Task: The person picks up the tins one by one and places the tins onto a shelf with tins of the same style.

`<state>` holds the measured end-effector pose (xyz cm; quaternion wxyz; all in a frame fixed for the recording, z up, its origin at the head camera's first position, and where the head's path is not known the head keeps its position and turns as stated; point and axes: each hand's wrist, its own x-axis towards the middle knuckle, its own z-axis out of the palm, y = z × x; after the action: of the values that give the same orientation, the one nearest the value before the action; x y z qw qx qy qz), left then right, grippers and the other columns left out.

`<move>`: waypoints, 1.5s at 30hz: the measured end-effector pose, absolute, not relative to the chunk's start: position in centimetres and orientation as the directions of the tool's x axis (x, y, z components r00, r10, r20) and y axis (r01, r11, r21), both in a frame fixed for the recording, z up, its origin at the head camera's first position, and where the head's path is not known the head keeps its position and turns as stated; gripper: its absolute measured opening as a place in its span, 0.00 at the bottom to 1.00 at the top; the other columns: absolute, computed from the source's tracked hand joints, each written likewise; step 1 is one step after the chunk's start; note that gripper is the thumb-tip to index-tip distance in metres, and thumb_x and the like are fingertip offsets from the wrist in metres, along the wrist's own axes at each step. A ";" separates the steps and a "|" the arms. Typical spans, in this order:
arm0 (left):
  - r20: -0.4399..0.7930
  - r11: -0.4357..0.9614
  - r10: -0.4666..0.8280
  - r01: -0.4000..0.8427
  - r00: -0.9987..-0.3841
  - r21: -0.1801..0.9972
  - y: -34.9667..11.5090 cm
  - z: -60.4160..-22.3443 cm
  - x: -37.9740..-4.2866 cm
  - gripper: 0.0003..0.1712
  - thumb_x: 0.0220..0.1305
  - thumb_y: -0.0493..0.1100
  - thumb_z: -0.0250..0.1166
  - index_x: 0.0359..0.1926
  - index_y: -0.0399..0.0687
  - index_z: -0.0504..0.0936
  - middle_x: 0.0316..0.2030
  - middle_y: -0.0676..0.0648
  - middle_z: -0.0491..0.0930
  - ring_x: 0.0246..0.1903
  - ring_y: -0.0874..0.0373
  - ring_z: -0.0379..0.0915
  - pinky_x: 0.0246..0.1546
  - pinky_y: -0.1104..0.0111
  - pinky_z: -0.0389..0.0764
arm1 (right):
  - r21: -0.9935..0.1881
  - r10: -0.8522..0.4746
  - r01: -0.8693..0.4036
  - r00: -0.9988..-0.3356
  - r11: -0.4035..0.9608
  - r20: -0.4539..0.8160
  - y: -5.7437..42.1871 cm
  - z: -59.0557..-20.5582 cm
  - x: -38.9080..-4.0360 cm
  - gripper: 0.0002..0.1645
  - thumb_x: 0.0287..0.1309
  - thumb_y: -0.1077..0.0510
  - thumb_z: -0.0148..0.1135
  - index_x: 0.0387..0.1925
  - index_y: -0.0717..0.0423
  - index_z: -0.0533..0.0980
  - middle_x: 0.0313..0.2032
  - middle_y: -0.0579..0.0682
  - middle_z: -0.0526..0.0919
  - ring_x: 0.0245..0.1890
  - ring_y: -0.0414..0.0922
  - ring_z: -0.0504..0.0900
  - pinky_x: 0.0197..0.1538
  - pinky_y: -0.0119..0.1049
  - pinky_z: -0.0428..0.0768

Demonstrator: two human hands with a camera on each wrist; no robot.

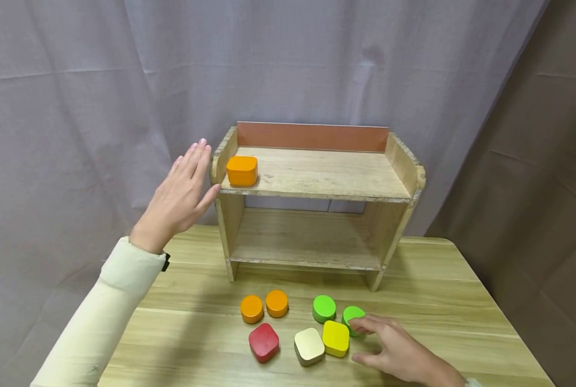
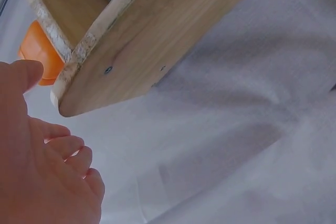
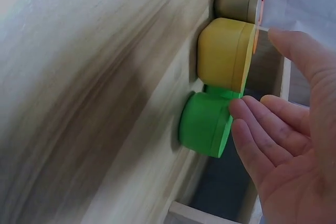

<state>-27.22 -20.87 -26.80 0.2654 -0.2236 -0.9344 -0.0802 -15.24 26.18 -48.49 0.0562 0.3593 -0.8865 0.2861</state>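
My left hand [image 1: 179, 196] is held up at the left side of the wooden shelf [image 1: 317, 193], fingers straight and nothing in it. Close to its thumb, an orange square tin [image 1: 242, 172] sits on the upper board's left end; the left wrist view shows part of this tin [image 2: 43, 53] past the side panel. Low at the right, my right hand [image 1: 394, 346] hovers over the table, fingertips at the nearer green round tin [image 1: 352, 318]. Whether they touch it I cannot tell. Beside that hand is a yellow square tin [image 3: 223, 53], with its thumb apart from it.
Left of the yellow tin stand a cream-gold square tin [image 1: 309, 345] and a red square tin [image 1: 264, 342]. Two orange round tins [image 1: 252, 309] and another green round tin [image 1: 324, 308] are in front of the shelf. Grey curtain [image 1: 99, 107] hangs behind the wooden table [image 1: 443, 290].
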 end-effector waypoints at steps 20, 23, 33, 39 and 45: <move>0.528 0.884 0.406 0.466 -0.746 -0.021 -20.0 -27.5 -28.2 0.46 0.82 0.54 0.53 0.84 0.35 0.42 0.85 0.36 0.42 0.85 0.39 0.42 0.85 0.44 0.50 | -0.391 -0.584 -0.671 -0.741 0.630 0.332 24.2 -49.9 -15.6 0.35 0.56 0.45 0.81 0.59 0.60 0.82 0.52 0.50 0.89 0.48 0.41 0.89 0.51 0.38 0.90; 0.538 0.883 0.403 0.469 -0.740 -0.017 -20.0 -27.6 -28.3 0.46 0.82 0.53 0.54 0.84 0.35 0.43 0.85 0.36 0.43 0.85 0.39 0.42 0.85 0.44 0.50 | -0.395 -0.559 -0.632 -0.774 0.667 0.297 23.8 -49.9 -15.6 0.37 0.54 0.44 0.82 0.59 0.60 0.82 0.53 0.51 0.89 0.49 0.42 0.88 0.53 0.40 0.90; 0.539 0.880 0.404 0.475 -0.739 -0.008 -20.0 -27.7 -28.4 0.46 0.82 0.53 0.53 0.85 0.35 0.43 0.85 0.36 0.42 0.85 0.39 0.42 0.85 0.44 0.49 | -0.443 -0.516 -0.546 -0.833 0.711 0.198 22.9 -50.2 -15.7 0.37 0.52 0.47 0.83 0.60 0.59 0.81 0.54 0.46 0.87 0.52 0.41 0.86 0.56 0.41 0.89; 0.542 0.880 0.406 0.475 -0.736 -0.014 -20.0 -27.7 -28.3 0.46 0.82 0.53 0.54 0.84 0.35 0.44 0.85 0.35 0.43 0.84 0.39 0.43 0.84 0.43 0.51 | -0.482 -0.506 -0.521 -0.845 0.704 0.174 23.0 -50.1 -15.8 0.37 0.50 0.47 0.84 0.59 0.57 0.81 0.53 0.42 0.86 0.51 0.37 0.84 0.55 0.38 0.89; 0.543 0.880 0.406 0.475 -0.735 -0.015 -20.0 -27.6 -28.2 0.45 0.82 0.52 0.54 0.84 0.35 0.44 0.85 0.35 0.44 0.84 0.39 0.43 0.84 0.43 0.51 | -0.472 -0.517 -0.565 -0.821 0.677 0.241 23.5 -49.8 -15.6 0.34 0.47 0.49 0.86 0.55 0.52 0.82 0.50 0.40 0.87 0.48 0.34 0.84 0.51 0.35 0.89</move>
<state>-28.22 -19.96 -27.62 0.2763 -0.2370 -0.9293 -0.0624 -15.56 23.49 -49.77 0.0436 0.2959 -0.9146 0.2722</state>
